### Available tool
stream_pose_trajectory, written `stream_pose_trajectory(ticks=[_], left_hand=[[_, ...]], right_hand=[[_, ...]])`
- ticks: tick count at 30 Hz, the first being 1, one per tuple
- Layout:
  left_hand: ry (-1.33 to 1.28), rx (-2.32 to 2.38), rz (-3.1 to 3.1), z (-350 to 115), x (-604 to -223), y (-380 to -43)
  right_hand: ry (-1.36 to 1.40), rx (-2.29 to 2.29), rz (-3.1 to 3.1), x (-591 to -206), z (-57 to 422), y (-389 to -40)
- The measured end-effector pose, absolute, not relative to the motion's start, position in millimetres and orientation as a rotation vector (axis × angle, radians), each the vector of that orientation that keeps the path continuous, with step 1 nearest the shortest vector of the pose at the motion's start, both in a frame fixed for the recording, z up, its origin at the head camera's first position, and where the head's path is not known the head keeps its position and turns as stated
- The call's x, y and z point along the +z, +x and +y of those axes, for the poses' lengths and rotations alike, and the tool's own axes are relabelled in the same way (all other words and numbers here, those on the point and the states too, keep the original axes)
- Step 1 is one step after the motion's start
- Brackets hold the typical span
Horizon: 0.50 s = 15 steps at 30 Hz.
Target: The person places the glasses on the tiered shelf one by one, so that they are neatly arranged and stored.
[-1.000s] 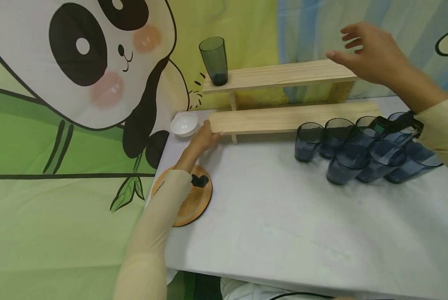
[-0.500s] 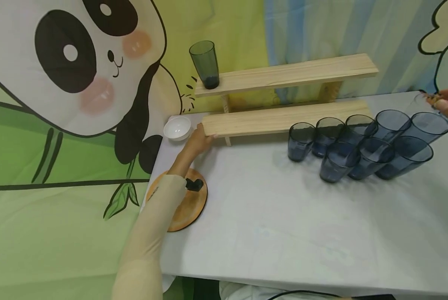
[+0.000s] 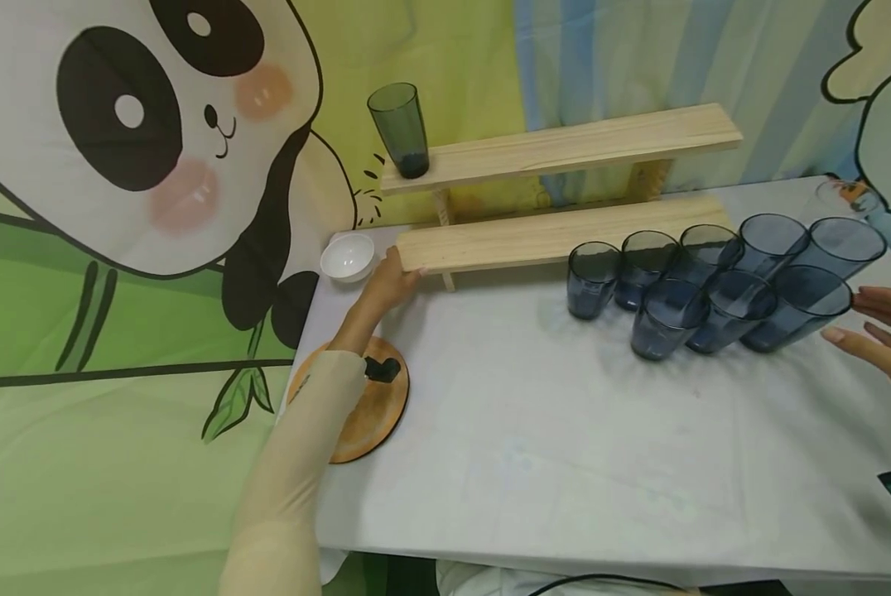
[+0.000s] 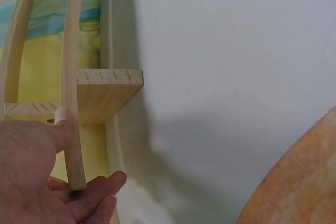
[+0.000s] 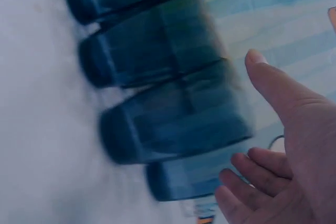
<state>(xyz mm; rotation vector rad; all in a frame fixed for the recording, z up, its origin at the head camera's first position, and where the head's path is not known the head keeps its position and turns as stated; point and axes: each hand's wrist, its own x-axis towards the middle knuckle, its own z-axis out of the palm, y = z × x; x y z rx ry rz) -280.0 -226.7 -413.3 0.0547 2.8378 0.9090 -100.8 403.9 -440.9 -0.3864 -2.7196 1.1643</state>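
Note:
My left hand grips the left end of the lower board of a two-tier wooden shelf. In the left wrist view the thumb lies on one face of the board, with the fingers on its other side. My right hand is at the right edge, its fingers loosely extended beside the rim of the front-right blue glass tumbler. The right wrist view has the thumb and fingers apart, with no object between them, near the tumblers. Several such tumblers stand clustered before the shelf's right end.
A green glass tumbler stands on the left end of the upper board. Left of the shelf is a white bowl. A round wooden plate lies under my left forearm. Behind hangs a printed panda cloth.
My right hand has come from above the upper board's right end, past the table's back right corner, down beside the tumblers. My left hand keeps its grip; the head view has shifted slightly.

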Motion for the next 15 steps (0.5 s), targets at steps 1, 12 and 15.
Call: stream_pose_trajectory(ticks=[1, 12, 15], left_hand=[[0.055, 0.914, 2.837, -227.3, -412.9, -279.6], [0.066, 0.912, 2.831, -229.8, -414.5, -282.4], [0.063, 0.907, 2.829, -229.5, -416.1, -283.3]], right_hand=[[-0.376, 1.19, -2.742, -430.2, 387.1, -95.4], [-0.25, 1.361, -2.747, -462.7, 380.2, -108.1], [-0.232, 1.366, -2.719, -467.7, 380.5, -111.3]])
